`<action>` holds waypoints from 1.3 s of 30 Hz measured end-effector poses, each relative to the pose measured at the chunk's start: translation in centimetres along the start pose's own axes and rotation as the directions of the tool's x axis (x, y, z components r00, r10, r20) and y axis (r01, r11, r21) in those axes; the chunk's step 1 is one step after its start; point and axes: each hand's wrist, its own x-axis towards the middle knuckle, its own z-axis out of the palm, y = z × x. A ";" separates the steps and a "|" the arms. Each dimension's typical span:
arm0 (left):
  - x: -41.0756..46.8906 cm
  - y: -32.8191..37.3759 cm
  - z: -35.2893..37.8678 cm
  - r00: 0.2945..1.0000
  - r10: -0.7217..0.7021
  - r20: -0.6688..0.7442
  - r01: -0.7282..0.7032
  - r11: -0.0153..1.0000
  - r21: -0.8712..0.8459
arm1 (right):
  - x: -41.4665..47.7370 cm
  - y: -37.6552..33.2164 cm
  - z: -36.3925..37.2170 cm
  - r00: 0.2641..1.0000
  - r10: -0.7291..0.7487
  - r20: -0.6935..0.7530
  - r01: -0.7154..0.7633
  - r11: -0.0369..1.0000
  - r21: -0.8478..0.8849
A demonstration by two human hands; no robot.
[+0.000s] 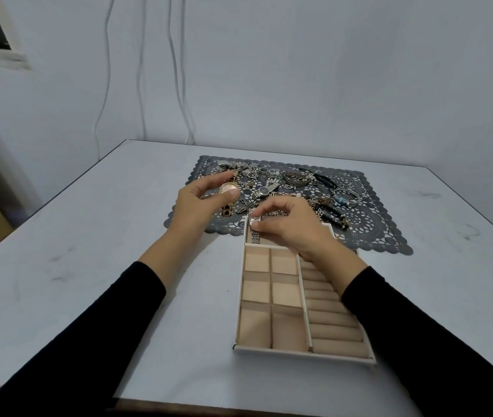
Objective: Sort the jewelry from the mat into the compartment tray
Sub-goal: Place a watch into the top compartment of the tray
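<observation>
Jewelry [269, 180] lies heaped on the dark lace mat [371, 231]. Left hand [197, 204] grips a round gold watch [229, 189]; right hand [295, 228] pinches a silver mesh-strap watch [255, 235] in the beige-lined tray [299, 354]'s far compartment.

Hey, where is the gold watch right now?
Head view, left of centre: the left hand holds the gold watch over the mat's left part, left of the silver watch in the right hand.
</observation>
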 end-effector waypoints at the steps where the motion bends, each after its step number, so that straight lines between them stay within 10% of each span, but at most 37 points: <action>1: 0.0 0.0 0.0 1.000 0.000 -0.001 0.000 1.000 -0.004 | 0.0 0.0 0.1 1.000 -0.001 -0.004 0.001 1.000 -0.008; 39: -0.4 0.3 0.3 1.000 -0.012 -0.005 0.012 1.000 0.021 | -0.1 0.4 -0.2 0.984 -0.140 -0.113 0.080 0.904 -0.420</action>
